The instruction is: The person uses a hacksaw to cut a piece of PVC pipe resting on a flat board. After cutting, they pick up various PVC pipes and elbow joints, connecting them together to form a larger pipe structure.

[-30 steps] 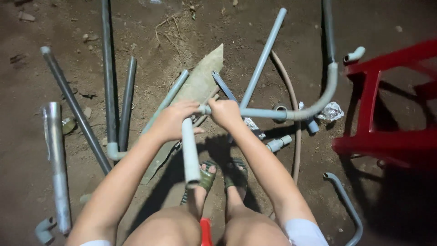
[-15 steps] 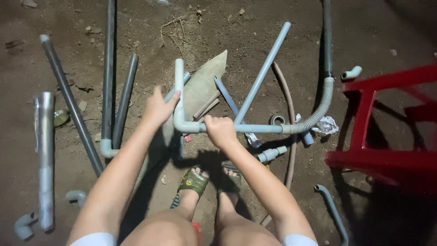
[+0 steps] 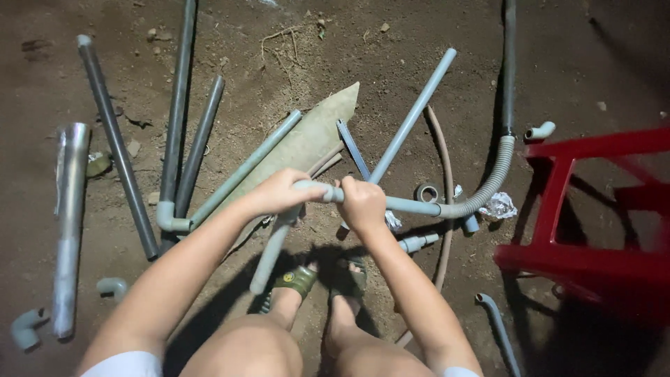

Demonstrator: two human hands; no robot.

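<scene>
Grey plastic pipe (image 3: 391,203), joined at an elbow, is being held above bare dirt ground (image 3: 293,63) by a seated person, over sandalled feet (image 3: 324,279). The left hand (image 3: 279,192) is clenching the bend where a short leg (image 3: 269,255) is dropping toward the feet; the right hand (image 3: 359,202) is gripping the horizontal run just beside it, knuckles up. Both fists are wrapping fully round the tube. Further right, that run is meeting a ribbed flexible hose (image 3: 488,185), which is curving up toward a dark pipe (image 3: 508,63).

The pipe is looking light and stiff, likely easy to lift one-handed, though its smooth wall may be slippery with dust. The joints are probably the weak spots, so holding close on either side of the elbow, as here, is seeming the surest grip; the corrugated hose would be flexing if taken instead.

Loose lengths of pipe (image 3: 115,143), a metal tube (image 3: 66,223) and spare elbows (image 3: 28,327) are lying around, with a red plastic stool (image 3: 593,209) standing at right.
</scene>
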